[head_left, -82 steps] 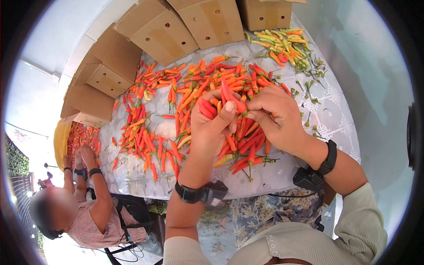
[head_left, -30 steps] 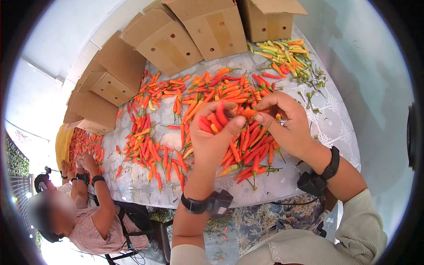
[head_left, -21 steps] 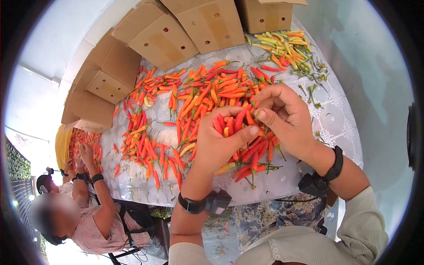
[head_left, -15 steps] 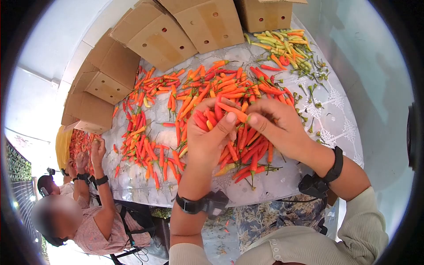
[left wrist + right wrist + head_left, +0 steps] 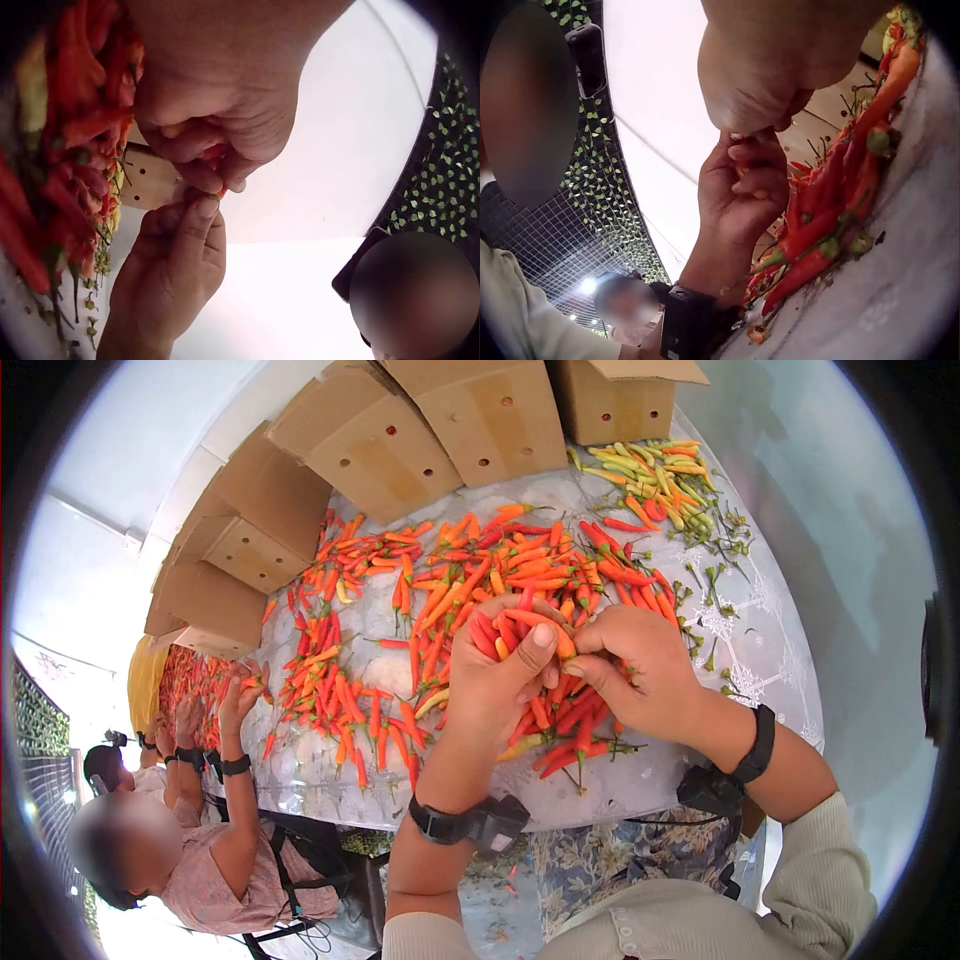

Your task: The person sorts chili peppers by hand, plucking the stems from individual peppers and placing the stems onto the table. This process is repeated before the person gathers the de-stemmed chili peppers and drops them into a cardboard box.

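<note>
In the head view my left hand (image 5: 492, 678) holds a small bunch of red and orange chilies (image 5: 484, 634) against its curled fingers. Its thumb presses an orange chili (image 5: 528, 618) lying across them. My right hand (image 5: 645, 665) pinches that chili's stem end between thumb and forefinger. Both hands are over a spread pile of red and orange chilies (image 5: 545, 565) on the table. The left wrist view has the fingertips of my left hand (image 5: 225, 112) and right hand (image 5: 169, 274) meeting; most of the held chilies are hidden there.
Cardboard boxes (image 5: 385, 455) line the table's far side. Yellow-green chilies (image 5: 650, 475) lie at the back right, with loose green stems (image 5: 712, 585) near them. At the left a person (image 5: 215, 870) works at another chili heap (image 5: 190, 685) beside a yellow cloth (image 5: 146, 678).
A red chili was between my hands at first; now it is an orange one. My right hand moved off and came back to the stem end. The person at left raised a hand.
</note>
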Tool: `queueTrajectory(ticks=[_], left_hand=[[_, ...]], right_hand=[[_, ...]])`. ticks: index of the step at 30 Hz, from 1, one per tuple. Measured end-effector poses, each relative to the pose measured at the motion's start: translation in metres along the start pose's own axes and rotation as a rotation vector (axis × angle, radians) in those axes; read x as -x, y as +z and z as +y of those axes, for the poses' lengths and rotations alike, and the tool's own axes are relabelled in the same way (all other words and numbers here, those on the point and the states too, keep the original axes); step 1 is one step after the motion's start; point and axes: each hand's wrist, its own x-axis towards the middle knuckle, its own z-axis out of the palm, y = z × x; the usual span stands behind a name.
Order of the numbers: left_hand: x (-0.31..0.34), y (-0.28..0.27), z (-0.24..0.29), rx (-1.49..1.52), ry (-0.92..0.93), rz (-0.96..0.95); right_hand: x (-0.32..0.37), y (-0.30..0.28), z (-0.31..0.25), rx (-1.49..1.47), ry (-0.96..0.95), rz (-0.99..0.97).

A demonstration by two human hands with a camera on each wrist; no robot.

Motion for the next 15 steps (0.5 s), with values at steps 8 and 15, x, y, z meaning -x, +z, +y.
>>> queueTrajectory(ticks=[8,15], left_hand=[[0.0024,0.0003,0.0058,0.078,-0.073,-0.038],[0.0025,-0.0017,0.0059,0.234,-0.169,-0.035]], right_hand=[[-0.0013,-0.0014,0.0,0.045,-0.207,0.01],[-0.0028,-0.0043,-0.0028,0.097,-0.254,0.032]])
